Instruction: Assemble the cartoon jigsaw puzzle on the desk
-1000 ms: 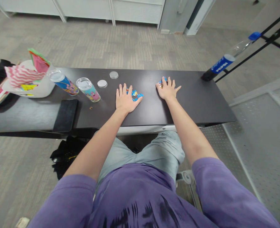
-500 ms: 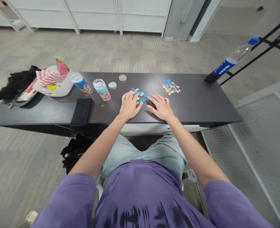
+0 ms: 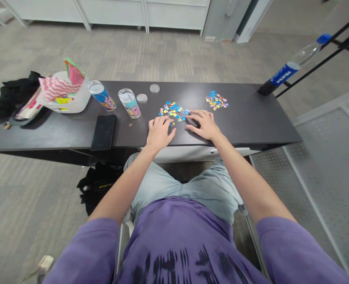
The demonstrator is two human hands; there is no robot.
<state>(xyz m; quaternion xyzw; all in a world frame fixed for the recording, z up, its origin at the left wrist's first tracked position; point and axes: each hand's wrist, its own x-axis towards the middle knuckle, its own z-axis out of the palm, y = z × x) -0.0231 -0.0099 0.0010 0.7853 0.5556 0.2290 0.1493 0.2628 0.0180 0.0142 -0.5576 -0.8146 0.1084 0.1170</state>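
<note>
Small jigsaw puzzle pieces in blue, yellow and pink lie in a loose pile on the dark table. My left hand rests palm down at the pile's near left edge, fingers apart and fingertips over a few pieces. At the right edge of the same pile, my right hand lies palm down with thumb and fingers spread, its fingertips by some blue pieces. A second heap of puzzle pieces sits farther back to the right, away from both hands.
Two clear-topped printed cans stand left of the pile, beside two round lids. A black phone, a white basket of cloth and packets, and a Pepsi bottle at the right end are also on the table.
My hands have drawn slightly apart, the left toward the near left and the right a little rightward. More of the pile shows, spread more loosely. The view has tilted slightly.
</note>
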